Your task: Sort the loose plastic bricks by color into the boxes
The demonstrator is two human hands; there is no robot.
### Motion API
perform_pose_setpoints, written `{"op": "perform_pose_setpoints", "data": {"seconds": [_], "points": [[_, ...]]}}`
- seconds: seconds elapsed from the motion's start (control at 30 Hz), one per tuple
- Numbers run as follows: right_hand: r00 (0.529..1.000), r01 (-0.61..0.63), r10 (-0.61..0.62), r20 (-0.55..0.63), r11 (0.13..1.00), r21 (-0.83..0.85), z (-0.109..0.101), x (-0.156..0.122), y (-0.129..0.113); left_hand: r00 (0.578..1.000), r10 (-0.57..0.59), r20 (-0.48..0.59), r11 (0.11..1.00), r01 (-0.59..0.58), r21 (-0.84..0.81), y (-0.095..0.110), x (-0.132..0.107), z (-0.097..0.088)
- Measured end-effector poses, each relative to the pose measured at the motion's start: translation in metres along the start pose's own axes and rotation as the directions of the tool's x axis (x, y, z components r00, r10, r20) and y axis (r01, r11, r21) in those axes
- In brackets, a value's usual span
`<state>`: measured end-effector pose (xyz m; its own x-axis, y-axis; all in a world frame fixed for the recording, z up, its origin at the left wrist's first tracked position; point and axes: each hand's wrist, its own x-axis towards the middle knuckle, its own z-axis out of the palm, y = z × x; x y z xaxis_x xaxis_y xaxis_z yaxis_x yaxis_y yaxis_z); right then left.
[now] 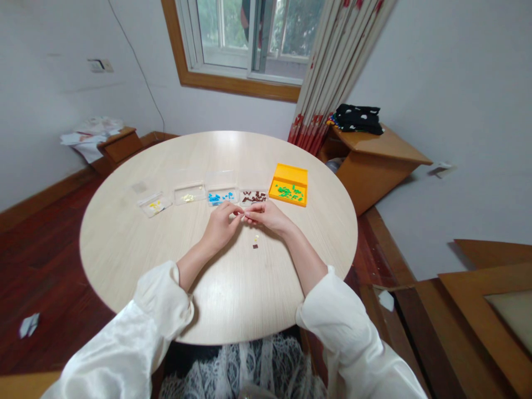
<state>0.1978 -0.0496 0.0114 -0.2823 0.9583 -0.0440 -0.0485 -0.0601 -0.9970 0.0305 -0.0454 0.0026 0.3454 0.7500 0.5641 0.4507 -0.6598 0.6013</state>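
My left hand [221,223] and my right hand [268,215] meet fingertip to fingertip above the round pale wooden table [124,244]. Both pinch something tiny between them that I cannot make out. Just below the hands two small pieces [255,241], one pale and one dark brown, lie on the table. Beyond the hands stands a row of small boxes: a clear one with yellow bits [154,205], a clear one with pale bits [189,194], a clear one with blue bits [221,195], a clear one with brown bits [254,196], and an orange box with green bits [288,188].
A wooden side cabinet [374,160] with dark folded cloth [358,118] stands at the right under a curtain [332,72]. A low wooden box [120,144] with papers is at the left wall. Crumpled paper [29,325] lies on the dark wooden floor.
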Motion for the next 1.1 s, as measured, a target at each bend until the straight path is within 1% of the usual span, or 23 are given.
{"op": "perform_pose_setpoints", "data": {"seconds": [0.07,0.13,0.17,0.2,0.23,0.27,0.33,0.43,0.47,0.5,0.53,0.57,0.6,0.7,0.8,0.87,1.0,1.07,1.1], "points": [[0.997,0.015,-0.014,-0.076,1.000,0.008,-0.003,0.001,-0.003,1.000,-0.003,-0.004,1.000,0.003,-0.002,0.000,0.000,0.000],[0.977,0.053,-0.047,-0.207,0.998,0.021,-0.010,0.002,-0.005,1.000,-0.011,0.010,1.000,0.012,-0.010,0.001,-0.001,0.002],[0.954,0.081,-0.069,-0.291,0.996,0.029,-0.015,0.003,-0.006,0.999,-0.015,0.029,1.000,0.015,-0.018,0.001,-0.001,0.002],[0.920,0.114,-0.091,-0.381,0.993,0.037,-0.020,0.005,-0.007,0.998,-0.015,0.056,0.999,0.016,-0.031,0.001,-0.002,0.003],[0.875,0.148,-0.109,-0.472,0.988,0.045,-0.026,0.006,-0.007,0.996,-0.009,0.090,0.999,0.014,-0.048,0.001,-0.003,0.004],[0.817,0.182,-0.122,-0.563,0.982,0.052,-0.033,0.008,-0.006,0.991,0.002,0.131,0.998,0.007,-0.067,0.001,-0.004,0.006],[0.686,0.244,-0.135,-0.715,0.968,0.051,-0.047,0.011,-0.003,0.975,0.042,0.217,0.995,-0.020,-0.101,0.001,-0.006,0.008],[0.493,0.289,-0.141,-0.858,0.957,0.008,-0.065,0.015,0.005,0.936,0.116,0.333,0.990,-0.080,-0.120,0.000,-0.009,0.010],[0.440,0.290,-0.149,-0.886,0.957,-0.018,-0.070,0.016,0.009,0.920,0.138,0.368,0.988,-0.100,-0.120,-0.001,-0.009,0.011],[0.396,0.283,-0.164,-0.903,0.958,-0.050,-0.074,0.017,0.012,0.904,0.155,0.399,0.986,-0.117,-0.119,-0.001,-0.010,0.011],[0.365,0.269,-0.182,-0.913,0.960,-0.084,-0.078,0.018,0.015,0.889,0.168,0.425,0.984,-0.129,-0.119,-0.002,-0.011,0.012],[0.346,0.248,-0.203,-0.916,0.961,-0.119,-0.080,0.019,0.018,0.878,0.177,0.445,0.983,-0.138,-0.118,-0.003,-0.011,0.012],[0.339,0.226,-0.221,-0.914,0.963,-0.149,-0.082,0.020,0.021,0.869,0.181,0.461,0.983,-0.142,-0.117,-0.004,-0.012,0.012],[0.349,0.176,-0.245,-0.905,0.965,-0.194,-0.084,0.021,0.025,0.853,0.179,0.490,0.984,-0.142,-0.112,-0.005,-0.012,0.012],[0.346,0.155,-0.227,-0.910,0.971,-0.183,-0.080,0.021,0.022,0.848,0.171,0.502,0.985,-0.138,-0.101,-0.004,-0.011,0.011],[0.353,0.153,-0.214,-0.911,0.974,-0.169,-0.076,0.020,0.018,0.850,0.162,0.502,0.987,-0.134,-0.091,-0.002,-0.010,0.010],[0.394,0.180,-0.218,-0.893,0.971,-0.157,-0.068,0.018,0.010,0.865,0.132,0.484,0.991,-0.108,-0.078,0.000,-0.009,0.008],[0.435,0.198,-0.235,-0.870,0.967,-0.162,-0.065,0.017,0.006,0.874,0.120,0.471,0.992,-0.094,-0.079,0.000,-0.008,0.007],[0.466,0.206,-0.240,-0.851,0.966,-0.159,-0.063,0.017,0.004,0.877,0.115,0.467,0.993,-0.089,-0.078,-0.001,-0.007,0.007]]}}
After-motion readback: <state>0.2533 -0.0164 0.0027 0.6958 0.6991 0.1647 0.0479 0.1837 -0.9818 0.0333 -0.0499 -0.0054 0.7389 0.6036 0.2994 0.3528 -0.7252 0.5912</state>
